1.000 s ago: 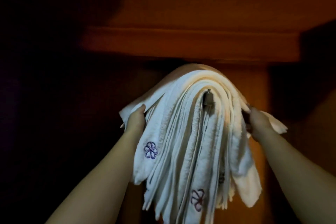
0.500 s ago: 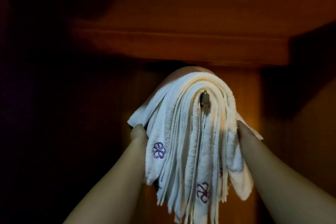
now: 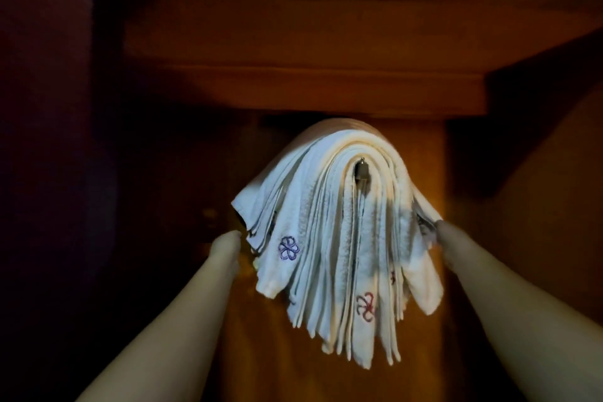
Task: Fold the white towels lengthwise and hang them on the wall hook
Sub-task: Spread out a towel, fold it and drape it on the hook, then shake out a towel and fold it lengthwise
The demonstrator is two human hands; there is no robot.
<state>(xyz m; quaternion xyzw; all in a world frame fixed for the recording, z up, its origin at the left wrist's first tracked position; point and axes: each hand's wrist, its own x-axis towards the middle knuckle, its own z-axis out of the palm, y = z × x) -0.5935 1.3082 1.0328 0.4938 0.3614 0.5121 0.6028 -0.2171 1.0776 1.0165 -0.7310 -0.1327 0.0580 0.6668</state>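
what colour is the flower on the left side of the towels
Purple, an outlined flower embroidered on the white towels; head view.

A thick stack of folded white towels hangs draped over a small metal wall hook at the frame's centre, ends fanning downward. Purple and red flower embroidery marks several layers.

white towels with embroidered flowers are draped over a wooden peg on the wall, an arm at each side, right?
Not quite: the white flower-embroidered towels hang over a small metal wall hook, not a wooden peg. The head view shows its metal tip poking out under the fold. An arm does reach in at each side.
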